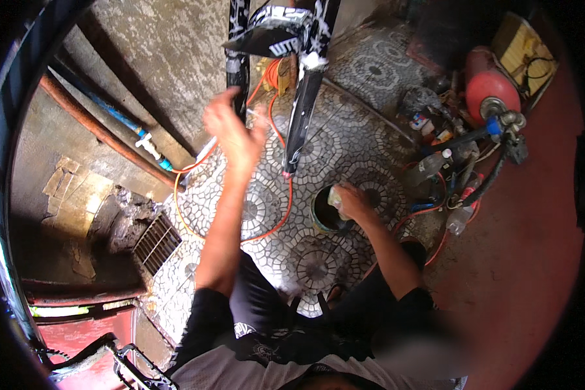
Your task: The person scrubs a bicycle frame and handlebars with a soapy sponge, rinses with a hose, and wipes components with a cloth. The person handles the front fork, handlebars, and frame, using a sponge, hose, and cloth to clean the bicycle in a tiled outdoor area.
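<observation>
1. Gripping a pale wad (335, 197), the right hand (355, 201) has it at the rim of a small bucket (314, 220) on the patterned floor (315, 263).
2. Raised beside a black frame (299, 123), the left hand (233, 130) has parted fingers; whether it holds anything, I cannot tell.
3. An orange hose (290, 200) loops between.

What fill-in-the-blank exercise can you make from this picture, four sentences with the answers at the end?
1. Of the left hand and the right hand, the one holding a pale object at the bucket is the ____.
2. The metal frame near the raised left hand is mainly ____ with white markings.
3. The thin hose or cord looping over the patterned floor is ____.
4. The rounded tank at the picture's right is ____.

Missing words: right hand; black; orange; red.
</observation>
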The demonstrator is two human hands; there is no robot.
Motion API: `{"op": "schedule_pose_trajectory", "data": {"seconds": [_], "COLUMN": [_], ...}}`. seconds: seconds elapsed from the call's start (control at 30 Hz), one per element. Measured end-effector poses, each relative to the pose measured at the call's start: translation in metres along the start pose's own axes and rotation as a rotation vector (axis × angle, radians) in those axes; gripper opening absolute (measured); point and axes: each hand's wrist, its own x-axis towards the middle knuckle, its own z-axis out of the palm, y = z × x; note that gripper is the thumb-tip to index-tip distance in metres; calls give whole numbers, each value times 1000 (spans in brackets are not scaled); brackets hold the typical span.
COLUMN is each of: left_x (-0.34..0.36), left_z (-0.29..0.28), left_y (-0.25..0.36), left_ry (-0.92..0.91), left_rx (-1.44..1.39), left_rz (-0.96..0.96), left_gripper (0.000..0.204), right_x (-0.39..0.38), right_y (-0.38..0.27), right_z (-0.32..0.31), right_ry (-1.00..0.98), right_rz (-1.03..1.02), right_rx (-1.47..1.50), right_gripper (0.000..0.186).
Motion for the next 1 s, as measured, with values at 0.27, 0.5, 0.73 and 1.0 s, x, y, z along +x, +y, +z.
{"op": "schedule_pose_trajectory", "data": {"seconds": [0.27,0.5,0.73,1.0], "left_x": [-44,-69,-69,-67], "left_z": [70,71,64,63], "left_y": [43,27,24,37], "left_ry": [-375,-302,-407,-452], "left_rx": [-499,-461,-324,-327], "left_rz": [-723,-678,-719,-711], "left_gripper": [37,25,31,37], "right_x": [65,97,110,90], "right_y": [23,49,56,82], "right_z": [95,145,173,216], "right_ry": [-865,-1080,-1039,-749], "right_rz": [28,-15,-23,-49], "right_rx": [-161,-483,-463,-404], "right_gripper": [58,53,49,46]}}
